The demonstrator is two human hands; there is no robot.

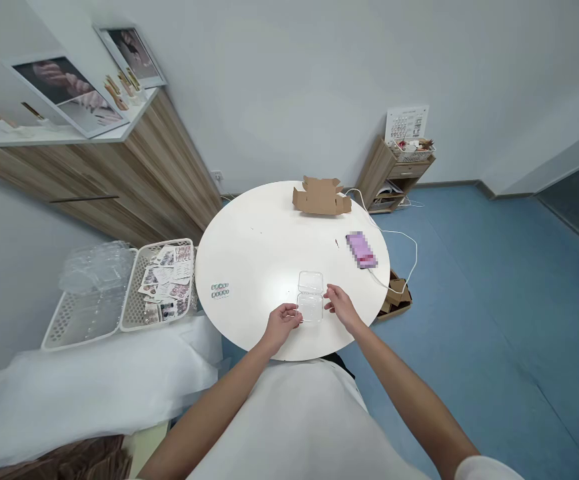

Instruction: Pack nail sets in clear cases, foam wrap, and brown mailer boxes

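A clear plastic clamshell box [310, 308] stands open on the white round table [249, 247], its lid tipped back away from me. My left hand [284, 321] pinches the left edge of its base between thumb and fingers. At the right side of the box is my right hand [340, 305], its fingers curved and apart; whether the fingertips touch the rim I cannot tell. To the left on the tabletop lies a small sheet of green press-on nails [220, 291].
An unfolded brown cardboard box [320, 197] lies at the table's far side. A purple phone-like item [362, 250], blurred, is at the right with a white cable [400, 233]. White baskets [125, 320] with printed cards and clear packaging stand left; a carton [398, 307] sits on the floor.
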